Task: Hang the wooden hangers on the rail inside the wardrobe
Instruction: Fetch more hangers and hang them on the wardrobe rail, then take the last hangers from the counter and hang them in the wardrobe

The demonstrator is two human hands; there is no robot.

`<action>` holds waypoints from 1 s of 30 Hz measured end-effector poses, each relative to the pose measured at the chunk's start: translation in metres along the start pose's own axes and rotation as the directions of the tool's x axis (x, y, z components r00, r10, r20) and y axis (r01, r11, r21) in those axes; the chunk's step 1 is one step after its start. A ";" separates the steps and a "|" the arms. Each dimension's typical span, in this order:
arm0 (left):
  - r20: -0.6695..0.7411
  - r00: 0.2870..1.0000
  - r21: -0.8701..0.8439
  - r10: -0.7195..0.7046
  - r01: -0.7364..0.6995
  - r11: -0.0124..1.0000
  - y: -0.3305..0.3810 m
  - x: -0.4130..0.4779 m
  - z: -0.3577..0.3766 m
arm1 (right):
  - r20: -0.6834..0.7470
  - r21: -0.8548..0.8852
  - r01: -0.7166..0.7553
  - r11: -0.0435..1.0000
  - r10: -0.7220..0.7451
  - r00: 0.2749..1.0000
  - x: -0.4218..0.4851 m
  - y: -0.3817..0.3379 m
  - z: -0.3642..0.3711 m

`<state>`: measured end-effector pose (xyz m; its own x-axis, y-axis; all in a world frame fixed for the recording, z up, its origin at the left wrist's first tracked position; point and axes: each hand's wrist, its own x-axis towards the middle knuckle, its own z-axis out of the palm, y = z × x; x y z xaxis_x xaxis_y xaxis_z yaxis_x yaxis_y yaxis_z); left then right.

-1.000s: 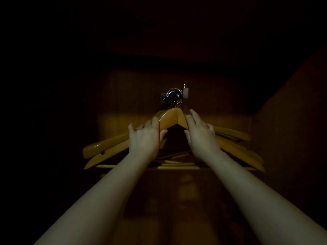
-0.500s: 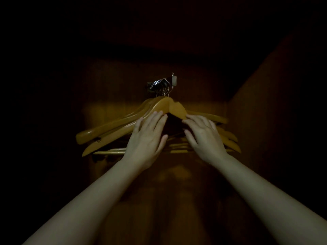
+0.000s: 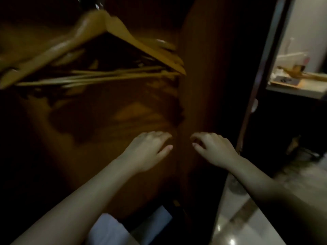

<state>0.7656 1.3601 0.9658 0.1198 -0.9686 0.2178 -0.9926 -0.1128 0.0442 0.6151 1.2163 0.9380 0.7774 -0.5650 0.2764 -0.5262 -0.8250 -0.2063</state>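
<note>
Several wooden hangers [image 3: 92, 41] hang bunched together at the upper left inside the dark wardrobe, their metal hooks [image 3: 98, 5] barely showing at the top edge. The rail itself is out of sight. My left hand [image 3: 148, 151] hovers well below the hangers, fingers loosely curled, holding nothing. My right hand [image 3: 212, 149] is beside it at the same height, also empty with fingers loosely bent, in front of the wardrobe's brown side panel [image 3: 208, 85].
The wardrobe's edge frame [image 3: 260, 71] runs down at the right. Beyond it a lit shelf [image 3: 297, 87] carries a tray and small items. Pale glossy floor tiles [image 3: 244, 227] lie at the lower right. Something white [image 3: 113, 230] lies at the wardrobe's bottom.
Both hands have let go of the hangers and dropped down and away. The view has swung right and down, bringing the wardrobe's side, the shelf and the floor into sight.
</note>
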 end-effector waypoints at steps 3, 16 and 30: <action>0.149 0.985 -0.115 0.082 -0.065 0.991 0.029 0.001 0.045 | 0.137 0.040 -0.152 0.988 0.145 0.980 -0.054 0.040 0.032; 0.655 0.718 -0.354 0.233 0.020 0.935 0.184 -0.049 0.261 | 0.515 -0.022 -0.735 0.678 0.637 0.573 -0.347 0.168 0.141; 0.946 0.316 -0.150 0.074 0.223 0.963 0.332 -0.173 0.404 | 0.775 -0.099 -0.988 0.121 0.632 -0.001 -0.644 0.227 0.195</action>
<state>0.4077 1.4001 0.5487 -0.0533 -0.5242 -0.8499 -0.9267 -0.2911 0.2377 0.0623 1.3958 0.5302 -0.0658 -0.5091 -0.8582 -0.8655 0.4571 -0.2049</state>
